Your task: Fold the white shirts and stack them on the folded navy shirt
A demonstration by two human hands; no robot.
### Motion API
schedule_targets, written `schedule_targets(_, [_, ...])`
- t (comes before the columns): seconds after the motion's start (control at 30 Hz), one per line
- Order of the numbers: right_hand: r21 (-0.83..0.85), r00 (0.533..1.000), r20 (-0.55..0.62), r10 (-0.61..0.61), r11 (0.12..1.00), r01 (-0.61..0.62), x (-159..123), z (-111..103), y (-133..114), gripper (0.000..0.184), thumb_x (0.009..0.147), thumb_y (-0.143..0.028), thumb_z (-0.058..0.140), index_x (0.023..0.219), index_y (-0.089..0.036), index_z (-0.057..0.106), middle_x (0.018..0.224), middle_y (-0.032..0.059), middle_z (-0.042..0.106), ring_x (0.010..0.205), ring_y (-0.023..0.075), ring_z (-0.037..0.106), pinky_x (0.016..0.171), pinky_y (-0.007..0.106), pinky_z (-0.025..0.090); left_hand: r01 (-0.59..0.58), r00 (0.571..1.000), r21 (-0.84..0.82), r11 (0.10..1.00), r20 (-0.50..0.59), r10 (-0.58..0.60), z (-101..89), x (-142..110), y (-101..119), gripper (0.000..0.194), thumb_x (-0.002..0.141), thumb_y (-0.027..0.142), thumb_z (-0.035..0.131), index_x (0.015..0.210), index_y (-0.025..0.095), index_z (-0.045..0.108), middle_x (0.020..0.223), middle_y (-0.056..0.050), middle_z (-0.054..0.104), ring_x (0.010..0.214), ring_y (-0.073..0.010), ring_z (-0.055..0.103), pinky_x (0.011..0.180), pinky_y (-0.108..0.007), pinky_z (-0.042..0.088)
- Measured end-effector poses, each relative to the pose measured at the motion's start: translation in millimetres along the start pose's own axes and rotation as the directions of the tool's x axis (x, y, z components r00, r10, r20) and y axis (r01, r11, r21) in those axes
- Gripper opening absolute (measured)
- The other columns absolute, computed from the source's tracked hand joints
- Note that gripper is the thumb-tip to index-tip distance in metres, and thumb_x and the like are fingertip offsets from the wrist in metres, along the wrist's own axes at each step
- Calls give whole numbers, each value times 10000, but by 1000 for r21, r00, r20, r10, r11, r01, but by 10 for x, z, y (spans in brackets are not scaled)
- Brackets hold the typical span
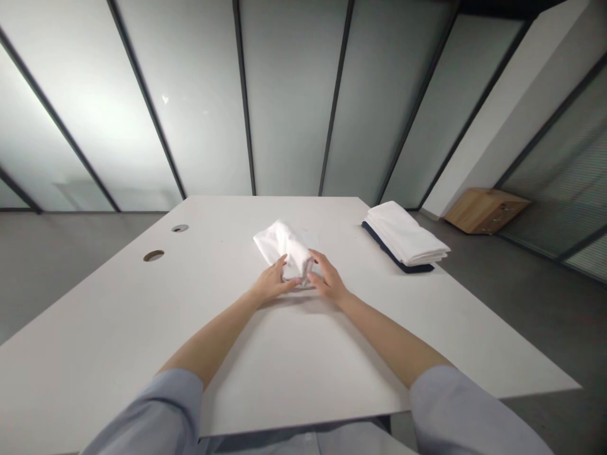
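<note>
A white cloth [284,243], bunched into a loose folded bundle, lies on the middle of the white table [303,354]. My left hand [274,282] grips the near left side of the bundle, thumb along its front edge. On the near right side, my right hand [328,278] holds the cloth between thumb and fingers. The far left corner of the cloth spreads out flat and pointed, while the near end is raised between my hands. Some of the fingertips are hidden by the fabric.
Folded white cloths [405,235] are stacked on a dark navy folded piece [417,268] at the table's right edge. Two round holes, one open [153,255] and one with a grey cover [180,228], are at the left. A wooden cabinet [484,208] stands on the floor beyond.
</note>
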State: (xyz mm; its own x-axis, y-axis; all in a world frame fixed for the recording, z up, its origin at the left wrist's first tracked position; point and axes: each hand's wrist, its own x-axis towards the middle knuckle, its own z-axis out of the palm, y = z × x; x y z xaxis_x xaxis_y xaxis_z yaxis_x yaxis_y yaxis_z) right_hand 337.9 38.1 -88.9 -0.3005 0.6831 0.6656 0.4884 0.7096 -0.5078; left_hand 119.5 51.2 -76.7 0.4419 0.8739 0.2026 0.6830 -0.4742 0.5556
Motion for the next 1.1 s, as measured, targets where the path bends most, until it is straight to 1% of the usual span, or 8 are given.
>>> schedule_targets(0.1, [111,987,156,-34,994,17,-4,10,-240,632,926,-352,447,1506,-248,220,1486,100,399,1295,255,458,1063,444,391,11,998,-51,999,-60,-14,-17,-6,-3,953,670,637,680,1419,133,374,1303,-173,579,1154,-338,573,926,-411,461])
schedule_targets(0.3, [164,969,244,-42,986,2,-28,90,-377,632,936,-349,413,1517,-256,181,1481,92,409,1284,235,481,1046,430,414,84,989,-372,924,-85,-124,23,9,-39,414,762,523,616,946,157,678,881,-72,722,867,-266,674,755,-333,509])
schedule_targets(0.53, [-285,969,170,178,950,-125,-7,5,-41,494,920,-457,463,1340,-200,511,1343,133,556,1294,295,458,1065,484,366,72,857,-875,480,-192,-478,-27,208,-331,429,854,493,480,1061,147,626,1027,-106,710,975,-251,664,843,-370,529])
schedule_targets(0.6, [-390,920,283,271,909,-148,-12,-17,49,517,912,-530,460,1298,-205,570,1387,129,525,1343,314,396,1090,502,317,117,767,-846,520,-256,-588,-109,237,-466,425,886,430,422,1171,150,567,1152,-127,661,1043,-245,639,894,-397,515])
schedule_targets(0.7, [-460,856,388,341,877,-141,-15,-5,94,669,821,-628,558,1340,-206,550,1464,134,435,1370,337,344,1098,496,286,209,637,-556,805,-547,-543,-262,208,-601,530,845,294,465,1355,156,418,1401,-154,472,1255,-252,491,1037,-424,416])
schedule_targets(0.8, [-495,860,384,336,861,-115,11,15,66,610,800,-521,630,1322,-212,569,1420,127,486,1319,322,401,1061,463,322,147,796,-44,988,-587,-145,-356,120,-559,525,809,270,502,1327,187,481,1441,-117,432,1364,-271,345,1139,-469,266])
schedule_targets(0.9, [-540,894,300,333,832,-129,54,-19,60,314,844,-278,561,1120,-222,699,1213,92,629,1138,273,525,969,414,386,-98,957,287,953,-235,169,-320,32,-382,457,780,425,593,1191,225,617,1371,-84,521,1367,-334,319,1159,-576,89])
schedule_targets(1.1, [-540,928,-52,369,771,-337,102,-161,208,300,835,-202,462,936,-204,745,899,105,679,901,261,580,838,397,430,-264,960,412,872,21,280,-154,-25,-125,927,557,674,735,1343,225,532,1442,-134,444,1390,-411,239,1131,-620,-22])
